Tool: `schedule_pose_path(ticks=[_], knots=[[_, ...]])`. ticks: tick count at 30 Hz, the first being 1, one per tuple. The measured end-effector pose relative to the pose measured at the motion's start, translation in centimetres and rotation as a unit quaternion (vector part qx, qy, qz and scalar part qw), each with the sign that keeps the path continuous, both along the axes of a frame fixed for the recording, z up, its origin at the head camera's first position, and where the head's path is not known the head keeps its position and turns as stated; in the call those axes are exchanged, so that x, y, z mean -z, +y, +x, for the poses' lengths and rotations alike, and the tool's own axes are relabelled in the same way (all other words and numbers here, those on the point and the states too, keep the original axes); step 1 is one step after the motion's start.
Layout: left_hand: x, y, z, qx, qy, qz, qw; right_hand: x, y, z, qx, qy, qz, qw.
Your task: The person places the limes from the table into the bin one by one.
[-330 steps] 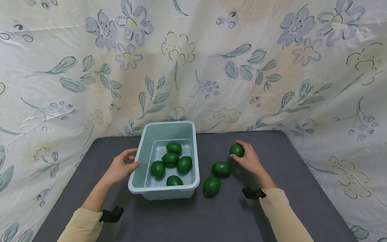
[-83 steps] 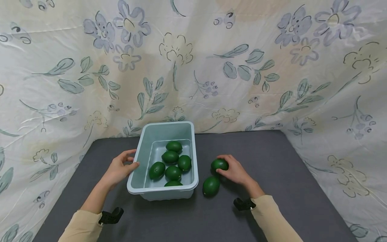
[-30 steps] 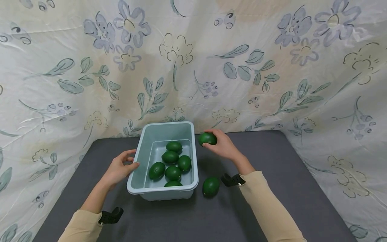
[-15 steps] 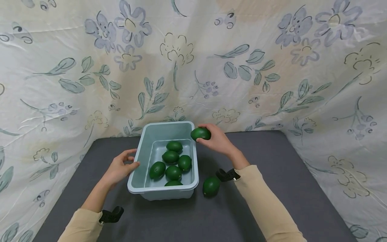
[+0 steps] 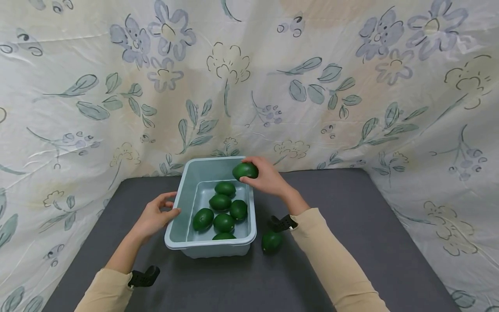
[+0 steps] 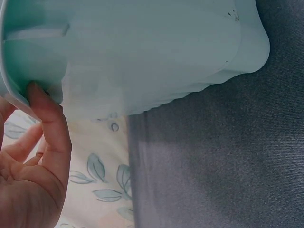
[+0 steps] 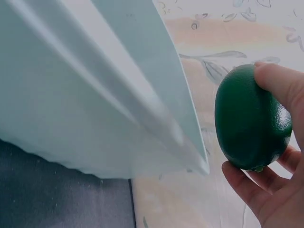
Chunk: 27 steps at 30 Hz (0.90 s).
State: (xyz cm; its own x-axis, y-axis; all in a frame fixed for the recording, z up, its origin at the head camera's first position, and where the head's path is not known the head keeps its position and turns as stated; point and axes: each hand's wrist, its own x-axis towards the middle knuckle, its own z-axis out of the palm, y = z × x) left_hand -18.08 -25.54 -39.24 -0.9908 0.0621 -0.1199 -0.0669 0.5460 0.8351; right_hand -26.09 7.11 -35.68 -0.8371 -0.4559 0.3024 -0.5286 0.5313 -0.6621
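Note:
My right hand (image 5: 267,177) grips a dark green avocado (image 5: 244,172), thumb on one side and fingers on the other, over the back right of a pale blue plastic bin (image 5: 254,216). In the right wrist view the held avocado (image 7: 251,118) shows a small stem end pointing down, beside the bin's rim. Several more avocados (image 5: 220,202) lie on the bin's floor. At the bin's left side, my left hand (image 5: 153,216) holds the rim; the left wrist view has a digit of this hand (image 6: 47,118) tucked under the rim.
One avocado (image 5: 271,242) lies on the dark grey table (image 5: 351,208) right of the bin, partly hidden under the right wrist's black camera (image 5: 282,223). A floral cloth (image 5: 249,86) hangs behind the table and along its sides.
My right hand has lifted an avocado from the table and carried it up and left over the bin's rim. An earlier avocado has joined those inside. My left hand stays on the rim.

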Motion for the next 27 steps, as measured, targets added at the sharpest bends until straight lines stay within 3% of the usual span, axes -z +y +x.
schedule_pose_path(ticks=[27], knots=[[0.1,-0.1,0.0,-0.001,0.004,-0.002,1.0000,-0.6,-5.2,0.9,-0.053,-0.009,0.022,0.9983]])
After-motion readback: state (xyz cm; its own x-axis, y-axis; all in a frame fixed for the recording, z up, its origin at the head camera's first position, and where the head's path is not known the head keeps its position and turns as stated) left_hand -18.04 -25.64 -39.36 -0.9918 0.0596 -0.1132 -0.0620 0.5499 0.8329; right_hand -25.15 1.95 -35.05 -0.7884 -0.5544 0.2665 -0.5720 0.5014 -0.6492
